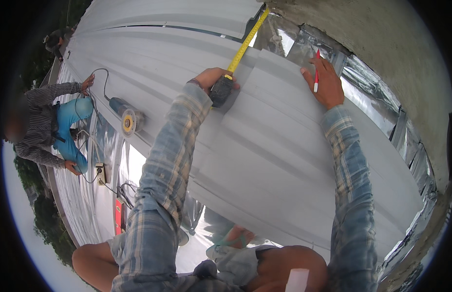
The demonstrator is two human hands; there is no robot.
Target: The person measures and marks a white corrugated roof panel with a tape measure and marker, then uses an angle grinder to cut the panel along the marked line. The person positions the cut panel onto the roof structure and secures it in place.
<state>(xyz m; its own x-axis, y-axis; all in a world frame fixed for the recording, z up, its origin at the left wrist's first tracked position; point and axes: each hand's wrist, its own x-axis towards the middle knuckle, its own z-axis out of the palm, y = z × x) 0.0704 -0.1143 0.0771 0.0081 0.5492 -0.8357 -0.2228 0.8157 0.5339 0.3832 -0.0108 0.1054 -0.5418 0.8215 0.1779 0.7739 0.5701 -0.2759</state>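
Note:
My left hand point(210, 79) is closed around a dark tape measure point(221, 91), low over a grey ribbed metal roofing sheet point(279, 151). Its yellow tape blade point(247, 43) is pulled out, running up and away toward the sheet's far edge by the wall. To the right, my right hand point(330, 88) rests on or just above the sheet near its right edge. A red and white pen or marker point(317, 70) is held between its thumb and fingers, red end pointing away from me.
An angle grinder point(122, 109) with a disc lies on the sheeting at left, its cord trailing to a crouching co-worker point(72, 119). Nearby are a power socket box point(100, 173) and a red spirit level point(119, 214). A concrete wall point(396, 48) borders the right; crumpled foil point(367, 87) lines the gap.

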